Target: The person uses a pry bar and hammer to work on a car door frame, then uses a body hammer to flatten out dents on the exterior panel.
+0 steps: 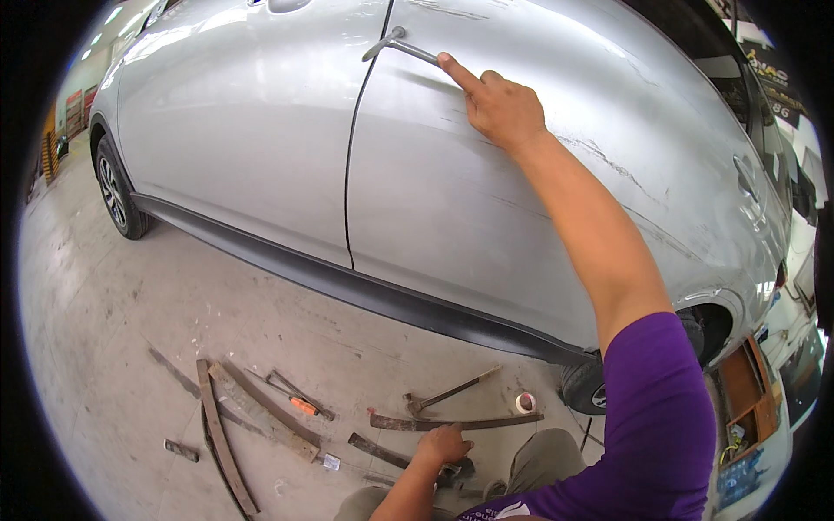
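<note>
My right hand [504, 108] reaches up to the silver car door [469, 208], closed around the handle of a metal body hammer [413, 52] with the index finger stretched along it. The hammer's head, with a round face and a flat tapered end, is at the seam between the two doors. Dark scratches and creases run across the door to the right of my hand. Low down, my left hand [445, 445] is by my knees with its fingers curled. A dark tool lies just below it; whether the fingers hold anything is hidden.
On the floor lie curved flat metal bars [456, 424], another hammer [452, 391], a wooden strip [265, 412], an orange-handled tool [304, 405], a short block [181, 450] and a tape roll [525, 402]. The black side sill [347, 286] runs along the car's bottom. A brown cabinet [747, 386] stands right.
</note>
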`<state>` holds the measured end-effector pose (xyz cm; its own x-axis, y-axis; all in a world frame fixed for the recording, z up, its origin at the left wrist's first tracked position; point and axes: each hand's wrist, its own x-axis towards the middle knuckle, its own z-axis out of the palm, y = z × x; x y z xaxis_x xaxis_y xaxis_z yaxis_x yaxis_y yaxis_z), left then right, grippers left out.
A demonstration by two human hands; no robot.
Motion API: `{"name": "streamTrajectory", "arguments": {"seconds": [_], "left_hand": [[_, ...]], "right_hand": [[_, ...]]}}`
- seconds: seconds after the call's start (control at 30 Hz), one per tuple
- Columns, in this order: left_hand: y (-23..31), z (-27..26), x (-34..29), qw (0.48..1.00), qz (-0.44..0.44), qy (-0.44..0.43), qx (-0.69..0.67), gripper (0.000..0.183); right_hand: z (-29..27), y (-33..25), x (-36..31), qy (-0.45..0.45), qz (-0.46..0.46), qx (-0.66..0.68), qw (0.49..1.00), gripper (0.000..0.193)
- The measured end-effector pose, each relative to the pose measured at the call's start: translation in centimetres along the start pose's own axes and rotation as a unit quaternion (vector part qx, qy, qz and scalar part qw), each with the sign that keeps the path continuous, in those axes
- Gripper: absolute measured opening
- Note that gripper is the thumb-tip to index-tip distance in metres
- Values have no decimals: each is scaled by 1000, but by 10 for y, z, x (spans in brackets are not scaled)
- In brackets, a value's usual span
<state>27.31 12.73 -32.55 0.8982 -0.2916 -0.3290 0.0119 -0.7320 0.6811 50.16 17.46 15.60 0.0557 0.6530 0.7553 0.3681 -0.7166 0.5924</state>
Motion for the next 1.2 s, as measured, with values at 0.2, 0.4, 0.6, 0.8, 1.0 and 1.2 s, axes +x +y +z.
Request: {"name": "streamTrajectory", "arguments": {"seconds": [0.2, 0.4, 0.6, 0.8, 1.0, 1.2], "left_hand": [[2, -4, -3, 1000, 15, -5, -2, 65], [2, -4, -2, 1000, 0, -25, -1, 62], [0, -1, 1, 1000, 4, -19, 13, 65], [6, -3, 1, 999, -15, -41, 6, 66], [3, 6, 11, 999, 6, -45, -8, 66], [8, -1, 2, 999, 27, -24, 10, 67]], "right_hand": [[0, 20, -3, 80, -8, 48, 996, 64], [-5, 29, -11, 70, 10, 45, 996, 61], [-10, 55, -29, 90, 41, 57, 993, 58], [-17, 78, -46, 127, 31, 51, 990, 58], [-30, 100, -56, 141, 30, 67, 987, 57], [-19, 118, -61, 133, 25, 2, 991, 61]]}}
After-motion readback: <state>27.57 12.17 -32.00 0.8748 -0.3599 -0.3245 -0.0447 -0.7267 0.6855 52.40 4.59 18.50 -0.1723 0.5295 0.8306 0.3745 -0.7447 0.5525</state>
